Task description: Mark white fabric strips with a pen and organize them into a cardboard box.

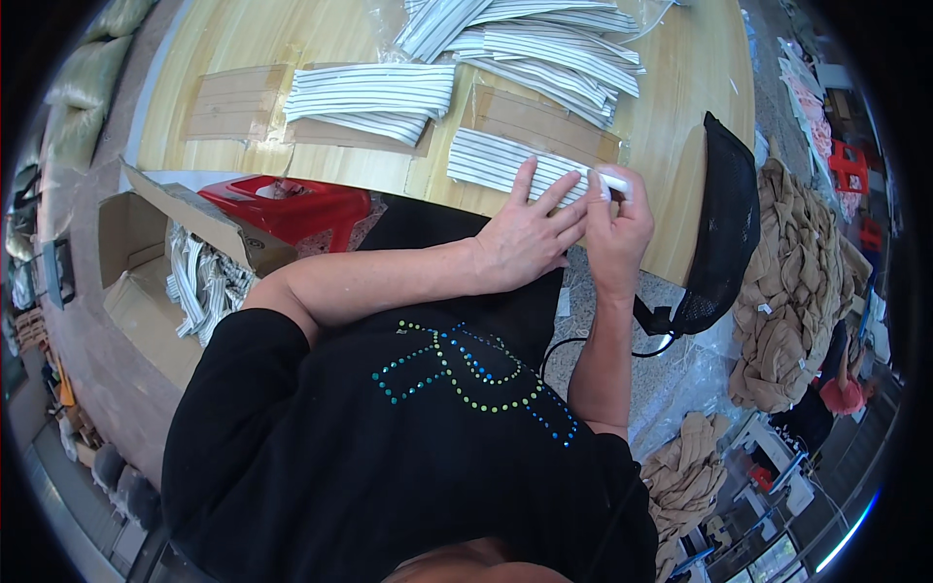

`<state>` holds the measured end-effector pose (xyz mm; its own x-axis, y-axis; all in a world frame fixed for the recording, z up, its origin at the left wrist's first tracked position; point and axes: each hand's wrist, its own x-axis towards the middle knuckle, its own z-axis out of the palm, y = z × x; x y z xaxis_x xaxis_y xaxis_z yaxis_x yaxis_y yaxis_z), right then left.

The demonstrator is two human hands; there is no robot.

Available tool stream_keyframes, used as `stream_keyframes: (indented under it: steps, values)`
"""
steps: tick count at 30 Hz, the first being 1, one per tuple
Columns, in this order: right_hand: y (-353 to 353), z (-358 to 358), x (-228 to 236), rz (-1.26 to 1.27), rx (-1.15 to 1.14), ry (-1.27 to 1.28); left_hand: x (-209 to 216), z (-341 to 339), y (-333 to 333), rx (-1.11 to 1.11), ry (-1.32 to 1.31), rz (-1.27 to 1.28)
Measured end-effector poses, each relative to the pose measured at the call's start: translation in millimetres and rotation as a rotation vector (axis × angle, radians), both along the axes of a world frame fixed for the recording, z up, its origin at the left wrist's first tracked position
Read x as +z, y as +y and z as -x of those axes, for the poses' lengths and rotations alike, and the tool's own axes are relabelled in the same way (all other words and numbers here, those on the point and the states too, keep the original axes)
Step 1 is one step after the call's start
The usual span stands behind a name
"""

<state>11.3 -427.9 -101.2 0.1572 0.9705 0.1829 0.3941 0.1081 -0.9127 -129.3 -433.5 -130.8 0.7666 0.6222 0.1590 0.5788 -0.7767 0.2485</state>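
Observation:
My left hand [525,238] lies flat with fingers spread across a white fabric piece with dark stripes [478,160] at the table's near edge. At the right end of that piece, my right hand [622,228] pinches a short white pen-like stick [612,182]. Its tip is hidden by the fingers. A brown cardboard piece with drawn lines [544,124] is fixed to the table with clear tape, just beyond the fabric under my hand. Left of it, a stack of striped pieces [369,92] rests partly over another cardboard piece [233,102].
More striped pieces [549,53] are heaped at the table's far side. A black mesh object [719,228] hangs at the right edge. Below on the left are a red plastic stool [321,209] and an open carton [131,233] holding striped fabric. Brown garments [787,291] are piled on the right.

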Motion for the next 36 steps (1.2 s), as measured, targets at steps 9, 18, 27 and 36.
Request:
stream_keyframes:
  steps: [9,18,27,36]
  values:
    - [13,8,-8,0.075,0.149,-0.269,-12,-2,-2,-0.008,0.003,0.038]
    - [17,42,0,0.03,0.169,-0.078,-26,-9,-5,0.069,-0.01,-0.012]
    - [30,46,5,0.043,0.262,-0.4,-45,-19,-3,0.093,-0.261,0.021]
    - [102,-36,-5,-0.454,-0.02,-0.756,-6,1,38,0.093,-0.323,-0.081]
